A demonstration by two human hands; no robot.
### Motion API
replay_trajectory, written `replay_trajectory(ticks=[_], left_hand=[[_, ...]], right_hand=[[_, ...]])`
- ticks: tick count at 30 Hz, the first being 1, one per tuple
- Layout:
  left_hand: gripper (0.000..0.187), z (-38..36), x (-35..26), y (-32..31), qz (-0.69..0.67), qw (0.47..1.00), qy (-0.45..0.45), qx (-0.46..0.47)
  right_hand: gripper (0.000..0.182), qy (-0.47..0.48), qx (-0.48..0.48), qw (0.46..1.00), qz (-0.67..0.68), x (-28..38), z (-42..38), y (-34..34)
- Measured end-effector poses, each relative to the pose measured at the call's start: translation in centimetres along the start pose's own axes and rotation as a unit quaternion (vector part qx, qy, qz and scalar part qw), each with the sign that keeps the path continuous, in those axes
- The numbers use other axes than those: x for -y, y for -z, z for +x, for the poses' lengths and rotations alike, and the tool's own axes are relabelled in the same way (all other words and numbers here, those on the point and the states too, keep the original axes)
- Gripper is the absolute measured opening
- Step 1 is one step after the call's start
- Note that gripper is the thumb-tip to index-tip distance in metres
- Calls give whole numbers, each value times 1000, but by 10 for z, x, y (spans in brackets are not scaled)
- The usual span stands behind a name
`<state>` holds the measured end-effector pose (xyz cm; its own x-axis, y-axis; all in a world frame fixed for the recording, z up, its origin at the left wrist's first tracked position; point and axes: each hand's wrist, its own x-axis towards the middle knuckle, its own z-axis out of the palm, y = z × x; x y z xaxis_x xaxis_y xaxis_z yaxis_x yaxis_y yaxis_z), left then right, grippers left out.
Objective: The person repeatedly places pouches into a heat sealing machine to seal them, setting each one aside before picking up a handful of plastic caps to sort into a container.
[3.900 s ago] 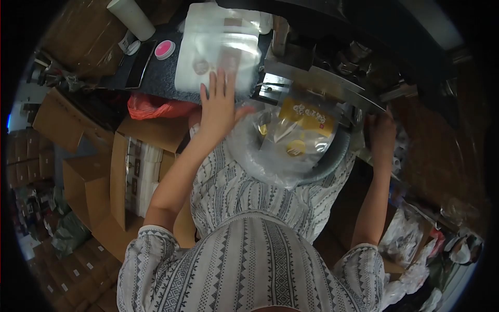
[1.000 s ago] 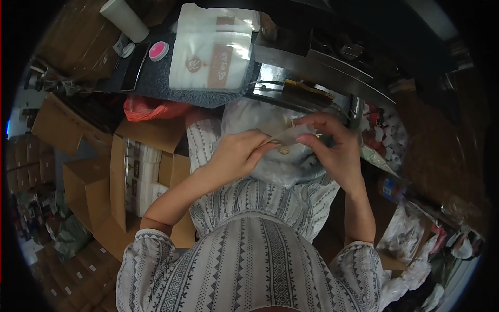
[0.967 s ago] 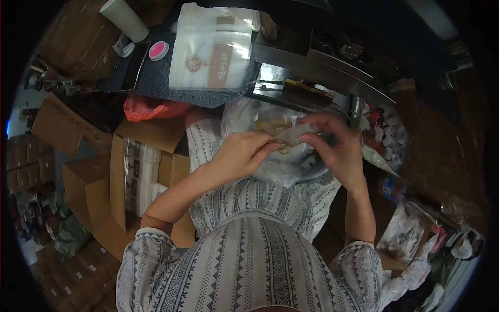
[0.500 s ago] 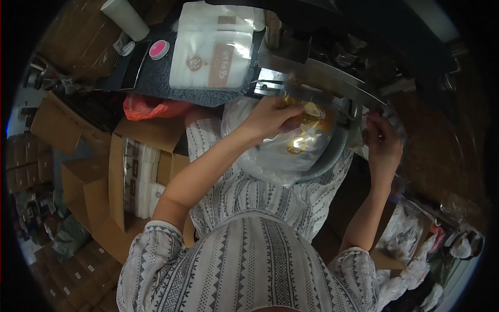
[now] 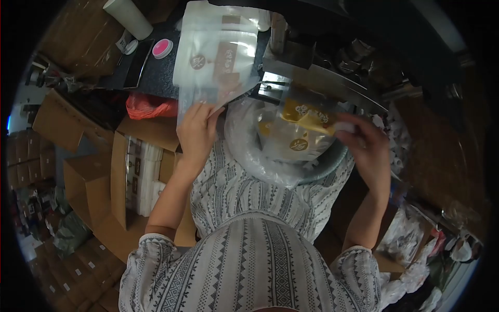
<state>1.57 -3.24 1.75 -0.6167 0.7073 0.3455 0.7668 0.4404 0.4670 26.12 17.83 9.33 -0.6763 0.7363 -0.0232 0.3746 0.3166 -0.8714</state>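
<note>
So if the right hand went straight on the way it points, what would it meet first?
Probably the yellow-printed pouch, just ahead of the right hand; depth is unclear, so they may already touch.

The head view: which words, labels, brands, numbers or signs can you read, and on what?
Nothing reads clearly enough to quote.
Pale pouches: round emblem, Chinese-looking characters on a brown panel; too blurred.
Gold-and-clear pouch: pale characters on its gold band, round emblem below; too blurred.
White packs: brown marks; too small.
Stacked cartons, lower left: white labels; too small.
</note>
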Motion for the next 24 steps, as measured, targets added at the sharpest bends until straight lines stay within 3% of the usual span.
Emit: replay_trajectory(ticks=[2,3,5,7,9,10,12,15,17,19,21,23,24], left_hand=[[19,3,-8,7,9,999,-21,-43],[16,4,-10,9,18,995,-41,-85],[16,19,0,-1,72,990,-45,-117],[15,26,3,-10,122,980,-49,-147],[18,32,-5,-21,29,990,-106,-90],[18,30,-1,-19,28,990,-108,-89],[24,16,7,-10,26,998,-34,-38],[25,4,-19,8,18,997,-49,-59],[24,2,-35,19,-6,996,-67,-49],[23,-1,-45,25,-30,995,-87,-39],[19,-4,-53,25,-75,985,-141,59],[14,-8,-56,13,-122,978,-130,112],[10,-11,-57,6,-166,965,-118,163]], right_hand=[[29,123,43,991,0,21,7,-30],[29,124,43,991,2,25,11,-40],[27,213,3,973,-86,26,20,-57],[26,215,23,973,-86,25,25,-67],[26,219,40,971,-89,25,26,-63],[26,177,32,982,-62,25,23,-56],[26,133,27,990,-34,25,22,-51],[26,124,31,992,-1,26,22,-54],[28,268,-18,956,-117,28,23,-61],[29,272,8,956,-106,29,23,-59],[30,271,32,957,-98,29,21,-53],[31,188,137,972,-32,27,18,-46],[31,186,137,972,-33,24,18,-44]])
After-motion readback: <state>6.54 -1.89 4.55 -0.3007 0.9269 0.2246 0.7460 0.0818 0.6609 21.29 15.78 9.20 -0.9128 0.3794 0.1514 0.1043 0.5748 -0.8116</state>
